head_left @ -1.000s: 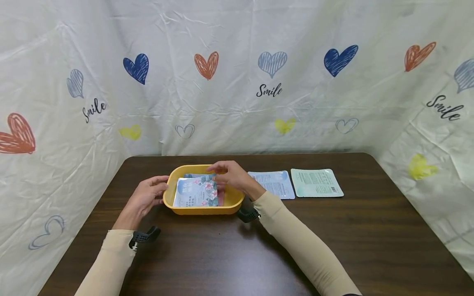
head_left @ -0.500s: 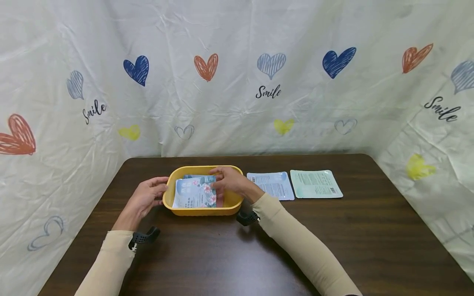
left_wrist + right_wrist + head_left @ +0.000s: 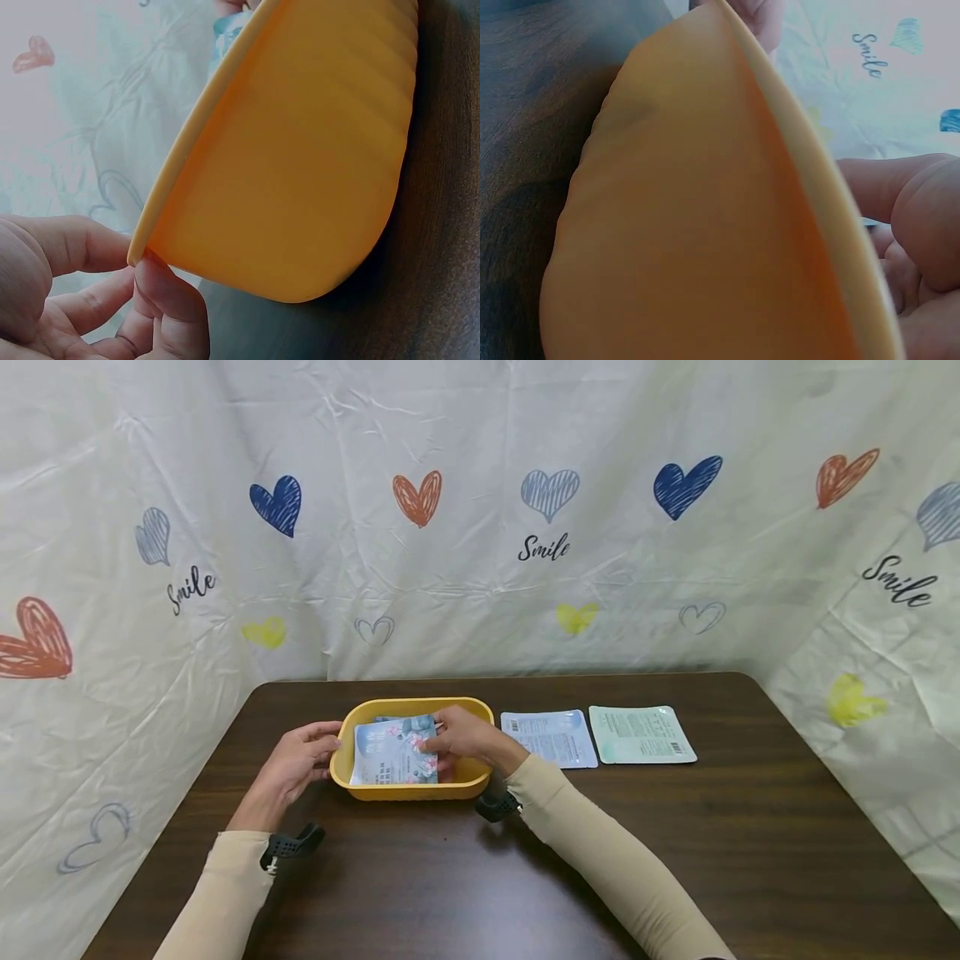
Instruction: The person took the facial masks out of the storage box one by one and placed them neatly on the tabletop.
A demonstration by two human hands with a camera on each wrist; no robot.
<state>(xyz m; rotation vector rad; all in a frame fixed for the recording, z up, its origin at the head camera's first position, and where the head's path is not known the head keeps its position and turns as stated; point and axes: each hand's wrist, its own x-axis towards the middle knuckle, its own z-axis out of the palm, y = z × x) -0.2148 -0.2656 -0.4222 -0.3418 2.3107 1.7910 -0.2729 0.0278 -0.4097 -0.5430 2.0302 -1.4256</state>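
A yellow plastic tray with raised sides [image 3: 420, 792] stands on the table, holding several flat sheet mask packets. My left hand [image 3: 296, 762] pinches its left rim; in the left wrist view the thumb and a finger [image 3: 86, 241] meet at the rim corner. Inside the tray, my right hand [image 3: 472, 737] grips the right edge of a light blue sheet mask packet [image 3: 386, 756] with pink flowers, thumb over its front. A pink packet [image 3: 446, 768] shows partly under that hand. In the right wrist view the tray's wall [image 3: 682, 195] hides the packet and most of the fingertips.
To the tray's right lie a pale blue packet [image 3: 551, 739] and a pale green packet [image 3: 642, 735], side by side with printed text facing up. The dark wooden table [image 3: 450, 885] ends at a white curtain [image 3: 480, 643] with hearts.
My right hand has lowered slightly into the tray, its thumb now over the front of the flowered packet, which has shifted slightly. My left hand stays on the rim.
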